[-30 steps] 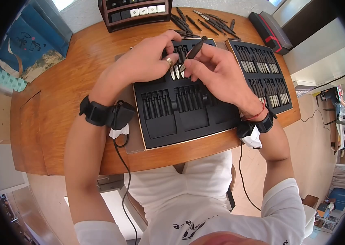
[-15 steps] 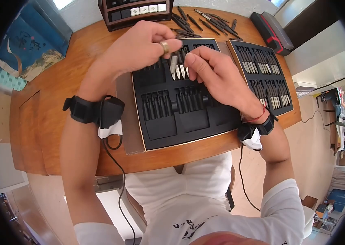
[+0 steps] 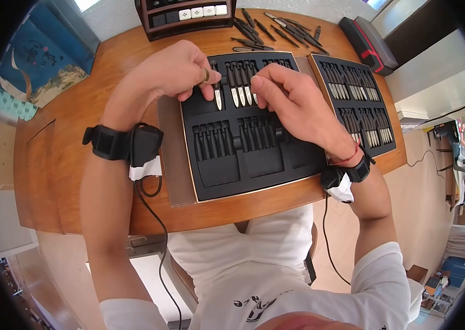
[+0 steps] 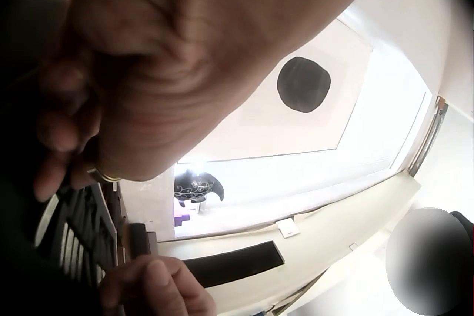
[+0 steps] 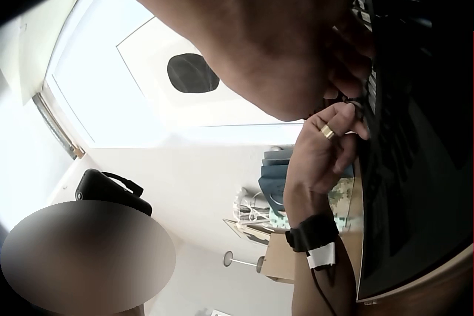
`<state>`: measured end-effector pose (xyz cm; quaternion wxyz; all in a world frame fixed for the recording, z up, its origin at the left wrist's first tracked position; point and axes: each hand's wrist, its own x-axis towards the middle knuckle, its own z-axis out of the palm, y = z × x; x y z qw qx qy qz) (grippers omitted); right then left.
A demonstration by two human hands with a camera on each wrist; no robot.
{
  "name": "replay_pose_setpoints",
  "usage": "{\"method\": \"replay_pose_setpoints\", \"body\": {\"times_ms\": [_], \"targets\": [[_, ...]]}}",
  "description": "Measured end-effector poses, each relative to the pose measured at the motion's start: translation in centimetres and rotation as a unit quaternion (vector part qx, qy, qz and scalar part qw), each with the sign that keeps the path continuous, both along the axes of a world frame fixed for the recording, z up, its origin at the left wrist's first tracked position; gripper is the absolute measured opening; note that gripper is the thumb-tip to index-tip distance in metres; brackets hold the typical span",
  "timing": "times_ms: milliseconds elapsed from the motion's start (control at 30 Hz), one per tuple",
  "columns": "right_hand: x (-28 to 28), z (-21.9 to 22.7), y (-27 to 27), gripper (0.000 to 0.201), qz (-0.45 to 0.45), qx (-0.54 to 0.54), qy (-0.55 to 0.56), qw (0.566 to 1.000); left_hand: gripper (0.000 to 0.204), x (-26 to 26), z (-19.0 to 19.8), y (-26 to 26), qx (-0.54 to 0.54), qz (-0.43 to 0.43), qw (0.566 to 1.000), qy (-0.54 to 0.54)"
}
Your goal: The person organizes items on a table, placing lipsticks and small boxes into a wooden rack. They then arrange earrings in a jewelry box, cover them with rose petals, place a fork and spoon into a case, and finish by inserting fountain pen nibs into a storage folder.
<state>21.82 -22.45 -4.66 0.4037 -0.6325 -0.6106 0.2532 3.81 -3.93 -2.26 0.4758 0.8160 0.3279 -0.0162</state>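
Note:
My left hand, a gold-coloured ring on one finger, pinches a slim dark-handled piece with a pointed silver end at the upper left compartment of the black insert tray. Part of the handle is hidden by the fingers. In the left wrist view that silver end shows just below the fingertips. Right of it, several similar pieces lie side by side with their silver ends toward me. My right hand hovers beside this row, its fingers loosely curled, with nothing visible between them.
A second tray filled with similar pieces lies to the right. Loose dark pieces are scattered behind the trays. A wooden rack stands at the back, a grey box with red trim at the back right, and a blue bag at left.
A dark-handled piece was in my right hand; half a second ago a silver-ended one hung from my left. My left hand has since moved left and down with it to the upper left compartment.

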Motion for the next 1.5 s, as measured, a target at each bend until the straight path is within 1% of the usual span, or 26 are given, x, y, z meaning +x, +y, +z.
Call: {"method": "replay_pose_setpoints", "body": {"times_ms": [100, 333, 500, 533, 600, 700, 833, 900, 1033, 1100, 1133, 1167, 1233, 1267, 1300, 1367, 1400, 1433, 1500], "targets": [[0.1, -0.1, 0.1, 0.026, 0.001, 0.002, 0.004, 1.000, 0.026, 0.2, -0.5, -0.1, 0.027, 0.000, 1.000, 0.010], [0.2, -0.4, 0.2, 0.026, 0.005, 0.013, 0.003, 1.000, 0.029, 0.4, 0.3, -1.4, 0.071, 0.009, 0.997, 0.033], [0.3, -0.6, 0.3, 0.026, 0.003, 0.019, 0.005, 1.000, 0.023, 0.4, 0.2, -1.9, 0.090, 0.009, 0.996, 0.028], [0.2, -0.5, 0.3, 0.026, 0.003, 0.019, 0.005, 1.000, 0.023, 0.4, 0.1, -1.8, 0.090, 0.009, 0.996, 0.028], [0.1, -0.2, 0.2, 0.025, -0.001, 0.013, 0.004, 1.000, 0.020, 0.4, -0.2, -1.5, 0.092, -0.023, 0.995, 0.031], [0.2, -0.6, 0.3, 0.025, -0.007, 0.017, 0.021, 1.000, 0.020, 0.4, -0.2, -1.4, 0.095, -0.032, 0.995, 0.027], [0.3, -0.5, 0.4, 0.024, -0.015, 0.026, 0.002, 1.000, 0.020, 0.2, 0.0, -1.5, 0.096, -0.036, 0.995, 0.020], [0.5, -0.3, 0.5, 0.023, -0.025, 0.047, -0.015, 0.998, 0.018, 0.1, 0.2, -1.4, 0.066, -0.044, 0.997, 0.018], [1.8, -0.2, 1.0, 0.024, -0.028, 0.071, -0.023, 0.997, 0.016, -0.2, -0.2, -0.5, 0.048, -0.070, 0.996, 0.004], [2.8, 0.7, 1.3, 0.025, -0.071, 0.061, -0.035, 0.995, 0.016, -0.4, -0.7, -0.2, 0.042, -0.091, 0.995, -0.003], [3.7, 1.2, 1.5, 0.031, -0.063, 0.037, -0.069, 0.995, 0.016, -0.6, -0.6, -0.2, 0.041, -0.091, 0.995, -0.007], [4.3, 1.4, 1.9, 0.031, -0.063, 0.037, -0.072, 0.995, 0.017, -0.7, -0.3, -0.2, 0.029, -0.083, 0.996, 0.001], [5.3, 1.9, 2.6, 0.043, -0.077, 0.031, -0.177, 0.981, 0.018, -0.8, 0.0, -0.1, 0.020, -0.075, 0.997, 0.002], [6.0, 2.8, 3.2, 0.057, -0.069, -0.031, -0.206, 0.976, 0.019, -0.8, 0.0, 0.0, 0.019, -0.083, 0.996, 0.008], [6.7, 2.8, 3.9, 0.057, -0.069, -0.032, -0.211, 0.974, 0.020, -0.8, 0.0, 0.1, 0.017, -0.090, 0.996, 0.013], [7.9, 2.1, 5.6, 0.063, -0.062, 0.012, -0.326, 0.943, 0.020, -0.8, -0.1, 0.2, 0.024, -0.095, 0.995, 0.008], [8.6, 2.1, 6.7, 0.070, -0.057, -0.009, -0.345, 0.937, 0.021, -0.8, -0.1, 0.2, 0.033, -0.101, 0.994, 0.010], [9.4, 1.7, 8.0, 0.070, -0.055, -0.008, -0.348, 0.936, 0.021, -0.8, -0.2, 0.3, 0.034, -0.098, 0.995, 0.007], [10.6, 0.6, 10.2, 0.081, -0.056, -0.015, -0.405, 0.912, 0.021, -0.9, -0.4, 0.5, 0.022, -0.108, 0.994, -0.004]]}}
